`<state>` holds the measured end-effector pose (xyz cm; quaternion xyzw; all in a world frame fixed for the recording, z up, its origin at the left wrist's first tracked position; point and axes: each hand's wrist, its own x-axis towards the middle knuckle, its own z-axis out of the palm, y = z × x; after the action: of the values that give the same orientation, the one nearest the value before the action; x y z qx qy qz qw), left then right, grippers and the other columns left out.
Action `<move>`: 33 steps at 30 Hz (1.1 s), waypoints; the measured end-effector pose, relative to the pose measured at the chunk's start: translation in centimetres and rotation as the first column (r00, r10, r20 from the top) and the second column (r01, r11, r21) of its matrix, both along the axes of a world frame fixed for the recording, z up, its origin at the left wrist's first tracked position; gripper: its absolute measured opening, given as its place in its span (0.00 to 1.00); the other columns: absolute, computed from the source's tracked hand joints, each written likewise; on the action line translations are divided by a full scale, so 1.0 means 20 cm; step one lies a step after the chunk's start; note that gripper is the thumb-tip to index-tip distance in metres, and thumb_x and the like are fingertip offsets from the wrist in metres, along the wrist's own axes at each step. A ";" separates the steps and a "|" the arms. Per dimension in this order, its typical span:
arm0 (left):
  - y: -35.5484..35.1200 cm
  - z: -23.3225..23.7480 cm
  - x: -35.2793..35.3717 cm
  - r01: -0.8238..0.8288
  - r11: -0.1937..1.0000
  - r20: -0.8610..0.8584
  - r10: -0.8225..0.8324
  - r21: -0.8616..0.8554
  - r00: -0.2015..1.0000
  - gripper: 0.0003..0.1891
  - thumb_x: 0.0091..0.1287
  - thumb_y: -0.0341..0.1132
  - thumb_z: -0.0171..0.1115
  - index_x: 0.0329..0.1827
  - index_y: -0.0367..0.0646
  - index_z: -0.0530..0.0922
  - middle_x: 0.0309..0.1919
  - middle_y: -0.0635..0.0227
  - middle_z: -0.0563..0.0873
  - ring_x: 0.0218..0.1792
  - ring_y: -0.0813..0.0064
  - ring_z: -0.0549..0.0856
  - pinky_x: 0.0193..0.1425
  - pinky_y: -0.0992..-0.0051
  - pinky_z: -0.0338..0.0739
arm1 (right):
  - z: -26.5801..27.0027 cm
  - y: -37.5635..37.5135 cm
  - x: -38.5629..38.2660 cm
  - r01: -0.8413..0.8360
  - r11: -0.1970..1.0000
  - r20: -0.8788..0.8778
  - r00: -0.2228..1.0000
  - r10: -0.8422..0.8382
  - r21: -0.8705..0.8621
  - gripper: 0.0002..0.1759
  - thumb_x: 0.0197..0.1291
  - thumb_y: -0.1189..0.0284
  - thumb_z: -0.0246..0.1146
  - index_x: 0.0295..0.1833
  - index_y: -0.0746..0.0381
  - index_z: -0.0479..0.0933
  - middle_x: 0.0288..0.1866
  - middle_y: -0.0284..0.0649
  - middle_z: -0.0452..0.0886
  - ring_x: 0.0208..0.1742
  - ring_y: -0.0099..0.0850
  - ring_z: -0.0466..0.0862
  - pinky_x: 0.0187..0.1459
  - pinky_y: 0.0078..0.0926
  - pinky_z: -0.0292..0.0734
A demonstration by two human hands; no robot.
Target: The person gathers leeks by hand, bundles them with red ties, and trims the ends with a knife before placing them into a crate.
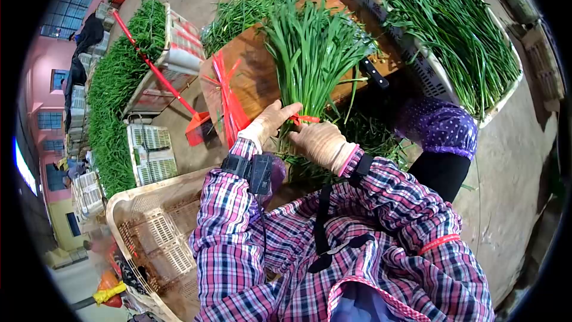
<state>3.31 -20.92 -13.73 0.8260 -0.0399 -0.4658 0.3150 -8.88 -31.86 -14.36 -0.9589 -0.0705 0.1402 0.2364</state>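
A bunch of long green garlic chives (307, 65) stands leafy end away from me, over a wooden board (253, 77). Around its lower stems runs a red tie (305, 119). My left hand (268, 120) is closed at the left side of the stems, its fingers at one end of the tie. On the right, my right hand (322, 142) is closed at the other end, knuckles up. Both hands touch the bunch and partly hide the stem bases. Left of the bunch, loose red strips (225, 98) lie over the board's edge.
A black-handled knife (375, 74) lies on the board's right side. Crates of greens stand at right (426, 74) and left (179, 42). Near my left arm sits a beige plastic basket (134, 194). A red long-handled dustpan (198, 128) is beside the board.
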 end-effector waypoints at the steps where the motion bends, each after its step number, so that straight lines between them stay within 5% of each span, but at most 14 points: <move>1: -0.01 -0.01 0.00 0.007 1.000 -0.001 -0.007 -0.002 1.000 0.38 0.58 0.63 0.59 0.63 0.44 0.65 0.58 0.60 0.73 0.57 0.63 0.72 0.54 0.59 0.69 | -0.01 -0.01 -0.01 0.007 1.000 -0.001 1.000 -0.007 -0.002 0.11 0.59 0.65 0.55 0.44 0.56 0.78 0.37 0.41 0.82 0.42 0.43 0.85 0.38 0.43 0.80; 7: -0.03 -0.09 0.02 0.037 0.999 0.031 -0.037 -0.004 0.999 0.44 0.57 0.61 0.63 0.70 0.43 0.59 0.65 0.57 0.68 0.62 0.59 0.69 0.56 0.56 0.69 | -0.02 -0.01 0.00 -0.002 1.000 0.025 1.000 0.001 0.022 0.09 0.58 0.67 0.56 0.41 0.57 0.77 0.36 0.41 0.82 0.41 0.41 0.85 0.37 0.41 0.80; 13: -0.02 -0.10 -0.01 -0.005 0.998 0.076 -0.001 0.069 0.997 0.48 0.56 0.61 0.64 0.71 0.40 0.57 0.65 0.53 0.67 0.64 0.58 0.67 0.59 0.55 0.67 | -0.06 -0.04 -0.03 0.061 0.957 0.065 0.994 -0.083 0.284 0.08 0.56 0.67 0.58 0.38 0.59 0.77 0.33 0.45 0.82 0.37 0.46 0.83 0.39 0.43 0.76; 17: -0.02 -0.15 0.00 0.048 0.999 0.088 -0.046 -0.023 0.995 0.49 0.56 0.62 0.63 0.71 0.34 0.56 0.65 0.50 0.67 0.63 0.56 0.68 0.58 0.55 0.68 | -0.08 -0.02 -0.05 0.007 0.956 0.044 0.999 -0.021 0.294 0.08 0.54 0.67 0.61 0.38 0.59 0.77 0.32 0.43 0.82 0.36 0.45 0.82 0.36 0.41 0.74; 19: -0.07 0.01 -0.03 0.068 0.996 0.023 -0.067 -0.054 0.998 0.49 0.58 0.65 0.58 0.71 0.33 0.55 0.66 0.51 0.66 0.63 0.56 0.69 0.59 0.52 0.68 | -0.24 0.10 -0.13 -0.181 0.805 0.016 0.978 0.208 0.564 0.08 0.51 0.67 0.63 0.37 0.57 0.77 0.30 0.42 0.81 0.34 0.42 0.81 0.35 0.39 0.73; 21: -0.06 -0.06 -0.03 -0.072 0.997 0.048 0.073 -0.010 0.996 0.48 0.59 0.65 0.56 0.71 0.35 0.56 0.68 0.52 0.64 0.65 0.56 0.68 0.62 0.50 0.65 | -0.38 0.25 -0.22 -0.313 0.750 0.109 0.945 0.310 0.582 0.09 0.49 0.68 0.65 0.39 0.55 0.78 0.31 0.40 0.81 0.33 0.40 0.81 0.35 0.36 0.73; 23: -0.05 0.04 -0.09 -0.070 0.980 -0.017 0.068 -0.186 0.998 0.47 0.60 0.66 0.56 0.71 0.38 0.56 0.69 0.53 0.63 0.68 0.56 0.64 0.64 0.49 0.62 | -0.24 0.27 -0.28 -0.365 0.792 -0.047 0.896 0.442 0.489 0.14 0.53 0.70 0.63 0.47 0.53 0.79 0.35 0.40 0.82 0.38 0.41 0.82 0.39 0.35 0.76; 25: -0.04 -0.03 -0.03 -0.089 0.996 -0.043 0.088 -0.029 0.995 0.48 0.59 0.67 0.56 0.73 0.39 0.55 0.71 0.55 0.61 0.71 0.56 0.59 0.67 0.51 0.59 | -0.16 0.26 -0.34 -0.430 0.835 -0.209 0.832 0.514 0.342 0.24 0.52 0.72 0.62 0.57 0.47 0.76 0.38 0.38 0.83 0.42 0.43 0.83 0.43 0.37 0.78; 26: -0.03 -0.06 -0.03 -0.131 0.991 -0.013 0.131 -0.034 0.991 0.49 0.58 0.67 0.56 0.73 0.39 0.54 0.71 0.55 0.62 0.71 0.56 0.60 0.67 0.53 0.59 | -0.11 0.21 -0.33 -0.425 0.872 -0.273 0.833 0.482 0.244 0.31 0.52 0.71 0.60 0.65 0.43 0.70 0.41 0.38 0.83 0.45 0.46 0.83 0.45 0.41 0.78; 29: -0.02 -0.06 -0.04 -0.160 0.986 0.010 0.161 -0.048 0.987 0.51 0.57 0.68 0.56 0.74 0.40 0.53 0.70 0.56 0.62 0.69 0.56 0.61 0.67 0.54 0.59 | -0.13 0.06 -0.27 -0.228 0.967 -0.308 0.917 0.253 0.115 0.17 0.53 0.61 0.62 0.50 0.51 0.80 0.40 0.42 0.84 0.44 0.45 0.83 0.45 0.42 0.77; 33: -0.01 -0.03 -0.02 -0.084 0.995 -0.026 0.083 -0.061 0.996 0.51 0.56 0.69 0.56 0.74 0.41 0.54 0.70 0.57 0.62 0.67 0.56 0.64 0.67 0.56 0.59 | -0.09 -0.12 -0.24 0.200 0.947 -0.253 0.958 -0.135 0.251 0.17 0.55 0.57 0.62 0.45 0.56 0.80 0.36 0.46 0.83 0.41 0.46 0.82 0.43 0.40 0.76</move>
<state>2.89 -21.09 -14.35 0.8113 -0.0159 -0.4603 0.3600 -13.75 -34.17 -16.12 -0.8965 0.0211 0.2196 0.3842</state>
